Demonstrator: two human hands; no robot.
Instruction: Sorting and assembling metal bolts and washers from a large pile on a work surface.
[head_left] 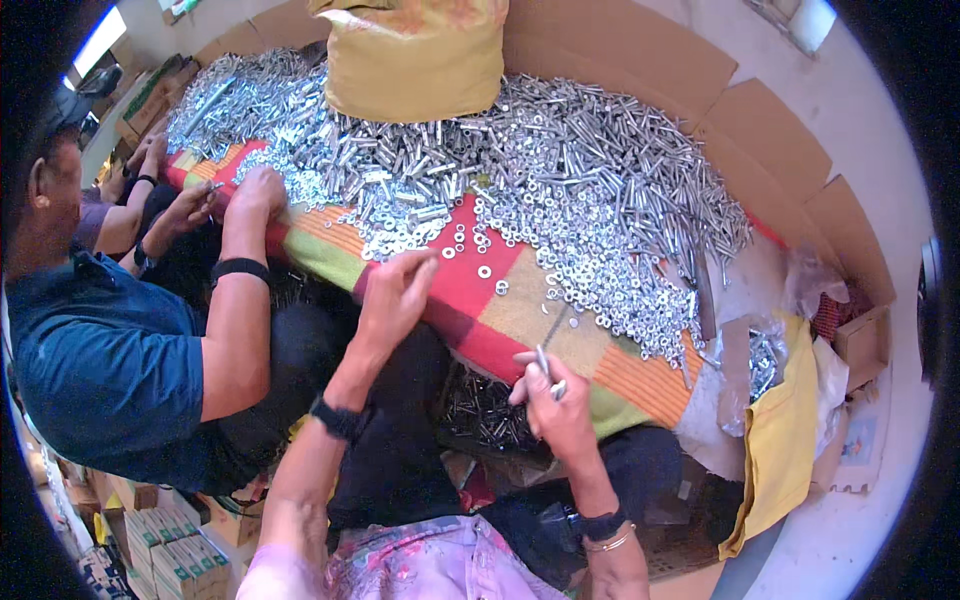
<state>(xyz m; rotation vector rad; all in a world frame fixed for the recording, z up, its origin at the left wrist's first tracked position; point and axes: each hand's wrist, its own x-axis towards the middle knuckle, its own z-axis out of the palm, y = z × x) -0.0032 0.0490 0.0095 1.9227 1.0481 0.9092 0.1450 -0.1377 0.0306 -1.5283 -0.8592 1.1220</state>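
My left hand (398, 295) is held over the near edge of a checked cloth (520, 285), its fingers bent and pressed together. Whatever might be between the fingertips is too small to make out. Just beyond them, loose washers (484, 272) lie on the red patch. Lower and to the right, my right hand (562, 415) is closed around a slim silvery metal bolt (543, 362), whose end sticks up past the fingers. A second pale end shows by the thumb. Beneath, between my knees, is a heap of dark metal bolts (490, 412).
Piled metal bolts (610, 140) and small nuts and washers (610, 285) cover the table's far side, against cardboard walls (620, 45). A yellow sack (415, 65) stands on the pile. At left, a co-worker (120, 350) reaches over the cloth. Yellow sacking (780, 440) hangs at right.
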